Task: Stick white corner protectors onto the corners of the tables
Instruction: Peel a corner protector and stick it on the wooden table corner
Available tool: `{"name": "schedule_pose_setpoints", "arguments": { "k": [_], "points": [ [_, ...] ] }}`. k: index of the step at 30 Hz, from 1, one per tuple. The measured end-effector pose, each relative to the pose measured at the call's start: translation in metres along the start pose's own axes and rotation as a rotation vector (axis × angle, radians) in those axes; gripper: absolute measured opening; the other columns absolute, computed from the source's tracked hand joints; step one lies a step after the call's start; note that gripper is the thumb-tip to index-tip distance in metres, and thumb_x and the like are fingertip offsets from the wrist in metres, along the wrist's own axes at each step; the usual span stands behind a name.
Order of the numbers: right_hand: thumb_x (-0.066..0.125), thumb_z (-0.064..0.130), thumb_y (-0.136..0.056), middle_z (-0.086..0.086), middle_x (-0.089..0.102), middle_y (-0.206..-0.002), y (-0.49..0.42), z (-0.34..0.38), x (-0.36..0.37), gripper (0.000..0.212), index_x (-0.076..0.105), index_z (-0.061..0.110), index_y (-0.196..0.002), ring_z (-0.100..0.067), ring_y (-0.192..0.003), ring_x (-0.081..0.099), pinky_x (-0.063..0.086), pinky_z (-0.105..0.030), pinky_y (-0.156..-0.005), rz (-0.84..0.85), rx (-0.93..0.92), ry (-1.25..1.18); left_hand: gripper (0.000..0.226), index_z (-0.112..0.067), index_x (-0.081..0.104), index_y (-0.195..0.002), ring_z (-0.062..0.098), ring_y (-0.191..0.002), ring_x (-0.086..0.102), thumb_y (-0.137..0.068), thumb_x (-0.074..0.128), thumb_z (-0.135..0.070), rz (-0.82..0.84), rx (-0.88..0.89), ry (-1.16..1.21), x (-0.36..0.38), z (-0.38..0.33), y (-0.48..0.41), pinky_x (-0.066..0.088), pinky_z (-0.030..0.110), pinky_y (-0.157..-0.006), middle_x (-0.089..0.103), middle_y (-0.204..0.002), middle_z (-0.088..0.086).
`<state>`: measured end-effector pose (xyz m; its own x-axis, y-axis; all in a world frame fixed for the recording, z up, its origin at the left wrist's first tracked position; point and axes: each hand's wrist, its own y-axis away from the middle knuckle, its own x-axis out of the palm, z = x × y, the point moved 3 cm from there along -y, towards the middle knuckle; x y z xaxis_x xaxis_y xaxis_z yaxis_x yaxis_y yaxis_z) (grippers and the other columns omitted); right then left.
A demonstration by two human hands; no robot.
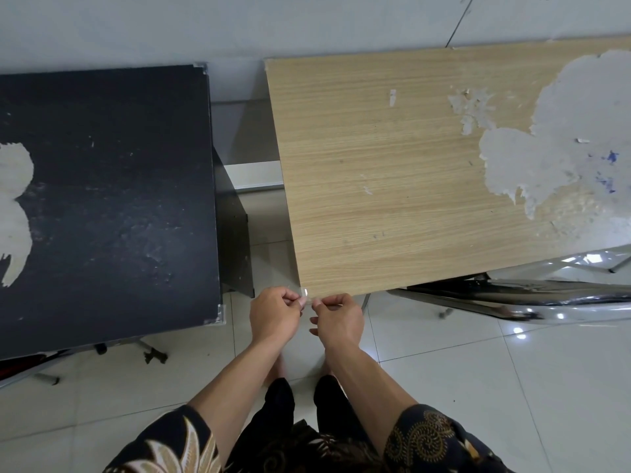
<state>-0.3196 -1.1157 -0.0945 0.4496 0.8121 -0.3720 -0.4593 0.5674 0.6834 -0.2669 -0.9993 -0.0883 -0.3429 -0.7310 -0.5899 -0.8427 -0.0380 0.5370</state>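
Both hands pinch a small clear protector [305, 292] at the wooden table's [392, 172] near left corner, left hand [273, 317] and right hand [338, 320] grips closed on it from either side.

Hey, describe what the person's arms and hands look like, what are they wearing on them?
Both hands, the left hand and the right hand, are bare: no gloves, rings or watch visible. Forearms are uncovered. Short dark batik sleeves end near the elbows: the left sleeve carries large cream leaf shapes, the right sleeve fine golden spiral patterns.
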Motion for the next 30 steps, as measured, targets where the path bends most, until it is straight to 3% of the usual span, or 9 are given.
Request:
{"name": "schedule_pose_setpoints", "arguments": {
  "k": [6, 10, 19, 23, 27, 30],
  "points": [
    [0.073, 0.021, -0.09, 0.001, 0.068, -0.077, -0.001, 0.003, 0.001, 0.016, 0.058, 0.016, -0.088, -0.015, -0.068, 0.073, 0.063, -0.042, -0.066, 0.008, 0.023, 0.046, 0.012, -0.024, 0.075, -0.077, 0.007, -0.072, 0.069, -0.085, 0.077, -0.033, 0.033, -0.018, -0.088, -0.005, -0.005, -0.002, 0.058, 0.03, -0.071, 0.072, -0.072, -0.011],
    [0.073, 0.021, -0.091, -0.001, 0.069, -0.078, -0.001, 0.005, 0.0, 0.016, 0.058, 0.016, -0.089, -0.017, -0.067, 0.073, 0.063, -0.043, -0.069, 0.013, 0.044, 0.064, 0.028, -0.022, 0.073, -0.069, 0.008, -0.064, 0.066, -0.089, 0.072, -0.04, 0.051, -0.02, -0.196, -0.004, -0.01, -0.005, 0.05, 0.023, -0.061, 0.069, -0.066, -0.008],
    [0.074, 0.027, -0.089, 0.0, 0.07, -0.077, -0.005, 0.006, -0.001, 0.019, 0.058, 0.017, -0.087, -0.017, -0.062, 0.073, 0.063, -0.043, -0.069, 0.012, 0.023, 0.156, 0.034, -0.019, 0.074, -0.066, 0.011, -0.064, 0.067, -0.091, 0.069, -0.043, 0.095, -0.042, -0.255, -0.009, -0.014, -0.014, 0.054, 0.025, -0.064, 0.07, -0.065, -0.005],
    [0.075, 0.024, -0.089, -0.002, 0.07, -0.078, -0.003, 0.008, -0.002, 0.017, 0.06, 0.015, -0.088, -0.017, -0.065, 0.073, 0.063, -0.04, -0.063, 0.011, 0.033, 0.142, 0.027, -0.019, 0.077, -0.073, 0.01, -0.065, 0.064, -0.09, 0.071, -0.04, 0.124, -0.038, -0.284, -0.012, -0.023, -0.017, 0.042, 0.02, -0.053, 0.071, -0.071, -0.004],
    [0.075, 0.023, -0.089, -0.004, 0.07, -0.082, 0.0, 0.009, -0.002, 0.017, 0.061, 0.013, -0.089, -0.017, -0.069, 0.073, 0.063, -0.038, -0.059, 0.013, 0.037, 0.116, 0.023, -0.021, 0.079, -0.078, 0.011, -0.07, 0.066, -0.089, 0.073, -0.041, 0.152, -0.035, -0.303, -0.012, -0.022, -0.021, 0.049, 0.023, -0.06, 0.071, -0.073, -0.005],
    [0.074, 0.025, -0.09, -0.002, 0.069, -0.078, 0.001, 0.007, -0.003, 0.019, 0.059, 0.015, -0.087, -0.018, -0.07, 0.073, 0.063, -0.039, -0.06, 0.003, 0.027, 0.112, 0.026, -0.018, 0.078, -0.078, 0.011, -0.069, 0.067, -0.087, 0.074, -0.042, 0.153, -0.054, -0.294, -0.011, -0.019, -0.022, 0.046, 0.022, -0.056, 0.072, -0.073, -0.004]
  ]
}}
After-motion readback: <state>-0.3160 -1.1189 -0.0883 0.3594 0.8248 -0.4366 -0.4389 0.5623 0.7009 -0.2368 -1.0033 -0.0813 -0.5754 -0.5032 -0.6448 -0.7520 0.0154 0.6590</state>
